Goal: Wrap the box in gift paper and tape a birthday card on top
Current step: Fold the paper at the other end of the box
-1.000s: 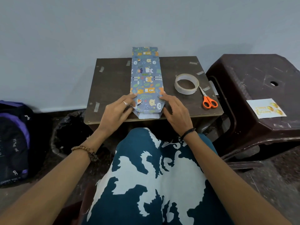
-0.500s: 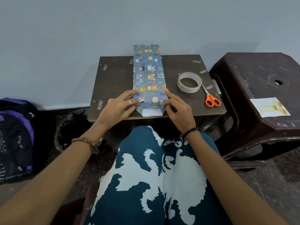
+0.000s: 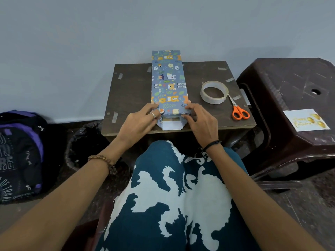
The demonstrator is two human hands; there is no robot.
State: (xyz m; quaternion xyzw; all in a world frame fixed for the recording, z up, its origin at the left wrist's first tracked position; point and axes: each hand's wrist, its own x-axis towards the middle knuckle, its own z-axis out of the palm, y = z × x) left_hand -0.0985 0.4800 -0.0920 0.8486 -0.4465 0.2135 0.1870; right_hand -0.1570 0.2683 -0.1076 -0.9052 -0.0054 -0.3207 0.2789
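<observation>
- Long box (image 3: 167, 82), wrapped in blue gift paper printed with little animals, lying lengthwise down the middle of a small brown table (image 3: 132, 91), far end overhanging the table's back edge by the wall.
- Near end of the box still open: white underside of a paper flap (image 3: 171, 125) lying flat on the table toward its front edge, between the two hands.
- Left hand (image 3: 140, 122) at the near left corner of the box, fingers bent onto the paper and pinching the side fold; ring on one finger, bead bracelet on the wrist.
- Right hand (image 3: 199, 122) at the near right corner, fingers curled over the top edge and gripping the paper fold there; dark band on the wrist.
- Roll of clear tape (image 3: 214, 92) flat on the table, right of the box and well apart from the right hand.
- Orange-handled scissors (image 3: 239, 110) just beside the roll, blades touching its rim or nearly so.
- Birthday card (image 3: 306, 120) with gold lettering and balloons on a dark plastic stool (image 3: 290, 84) right of the table.
- Black and purple backpack (image 3: 20, 156) on the floor at the left.
</observation>
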